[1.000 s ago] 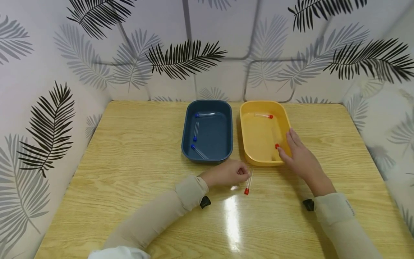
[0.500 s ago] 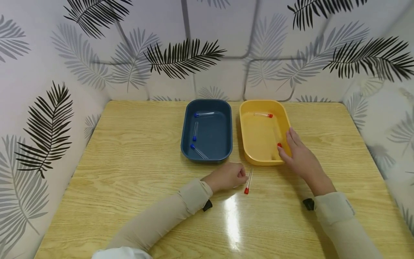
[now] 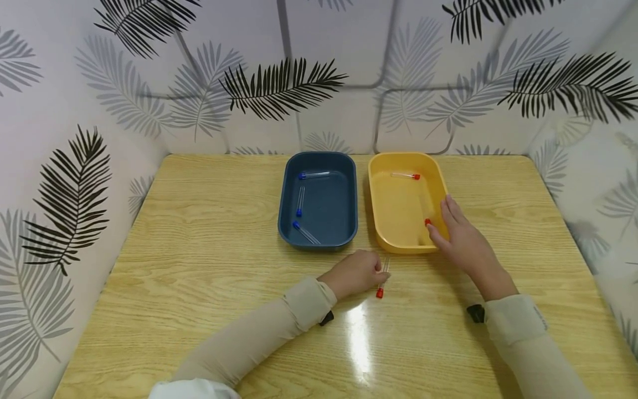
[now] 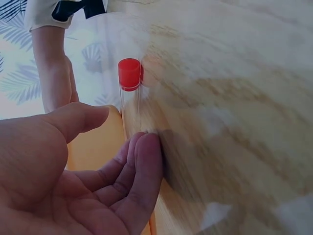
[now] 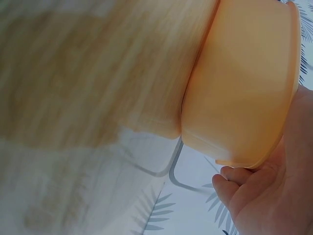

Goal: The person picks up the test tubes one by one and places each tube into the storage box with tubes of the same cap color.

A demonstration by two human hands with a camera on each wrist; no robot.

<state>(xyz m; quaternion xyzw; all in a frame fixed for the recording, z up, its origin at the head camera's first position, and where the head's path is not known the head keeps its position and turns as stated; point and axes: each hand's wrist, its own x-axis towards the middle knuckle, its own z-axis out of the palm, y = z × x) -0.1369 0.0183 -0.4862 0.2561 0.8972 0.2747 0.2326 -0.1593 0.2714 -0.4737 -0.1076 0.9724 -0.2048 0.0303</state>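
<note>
A clear test tube with a red cap (image 3: 380, 293) lies on the table in front of the yellow tray (image 3: 394, 247). My left hand (image 3: 355, 273) is over its glass part; the left wrist view shows the thumb and the bent fingers (image 4: 146, 152) apart, with the tube (image 4: 130, 100) just past the fingertips. Whether they touch it I cannot tell. My right hand (image 3: 466, 246) holds the tray's right rim near the front corner, thumb inside and fingers outside along the wall (image 5: 244, 83). Inside the tray are two red-capped tubes, one at the back (image 3: 406, 176) and one (image 3: 427, 221) near the right thumb.
A dark blue tray (image 3: 319, 246) stands to the left of the yellow one, with three blue-capped tubes (image 3: 306, 233) in it. Behind the wooden table (image 3: 199, 238) hangs a leaf-patterned cloth (image 3: 339, 127).
My left hand has shifted slightly right, over the test tube on the table, and its thumb now reaches across it. My right hand keeps its place on the yellow tray.
</note>
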